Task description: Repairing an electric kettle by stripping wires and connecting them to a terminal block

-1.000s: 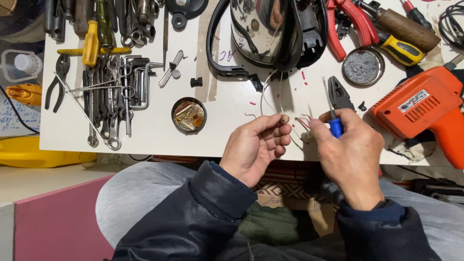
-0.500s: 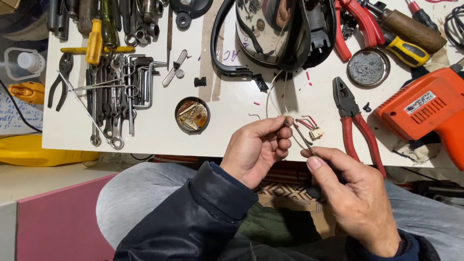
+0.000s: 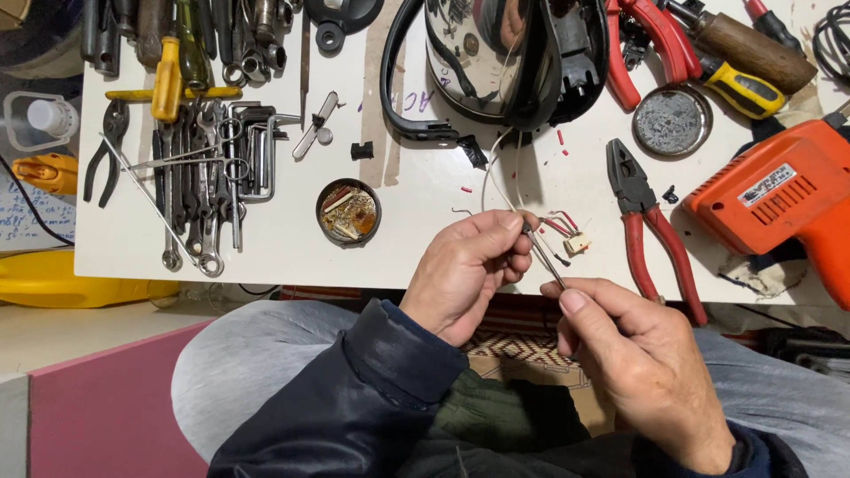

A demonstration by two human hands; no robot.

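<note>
With my left hand (image 3: 469, 270) pinching the thin wires (image 3: 509, 196) and my right hand (image 3: 633, 358) gripping a slim metal probe (image 3: 544, 252) at their ends, I judge I'm mid-way working the wire tips, steadiness needed, red pliers (image 3: 651, 226) at two o'clock.

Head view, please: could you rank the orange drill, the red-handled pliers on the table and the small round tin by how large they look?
1. Orange drill, though cut off by the frame edge.
2. Red-handled pliers.
3. Round tin.
All lie on the same table, so nearness hardly matters.
</note>
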